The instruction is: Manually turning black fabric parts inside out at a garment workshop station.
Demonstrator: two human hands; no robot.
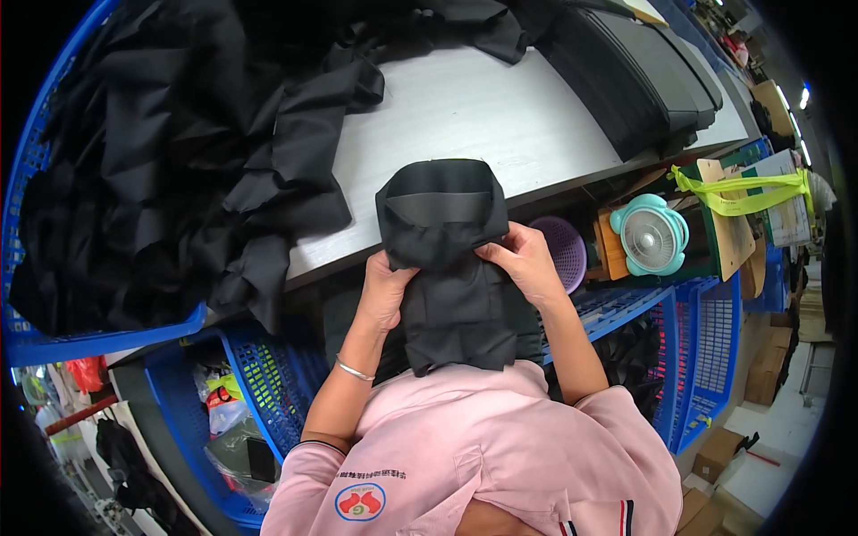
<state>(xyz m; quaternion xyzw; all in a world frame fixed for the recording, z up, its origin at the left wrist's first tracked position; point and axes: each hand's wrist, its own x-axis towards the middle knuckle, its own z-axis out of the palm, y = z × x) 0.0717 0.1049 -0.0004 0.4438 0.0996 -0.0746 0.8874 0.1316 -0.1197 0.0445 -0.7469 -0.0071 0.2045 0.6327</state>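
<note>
Between my hands is a piece of black fabric (pixel 456 295), sewn into a pouch-like shape. Its upper part opens in a loop above the table edge, and the lower part hangs down against my shirt. My left hand (pixel 386 290) pinches the left side of the fold, thumb on top. On the right side my right hand (pixel 525 259) grips the same fabric, its thumb pressed on the front and its other fingers partly hidden behind. Left of it, a big heap of black fabric pieces (pixel 179 152) spreads over the table.
A white table (pixel 429 116) carries a stack of flat black pieces (pixel 617 76) at the back right. A turquoise fan (pixel 651 235) and a purple basket (pixel 559 250) sit to the right. Blue crates (pixel 174 406) stand low at the left, with more blue baskets (pixel 715 348) at the right.
</note>
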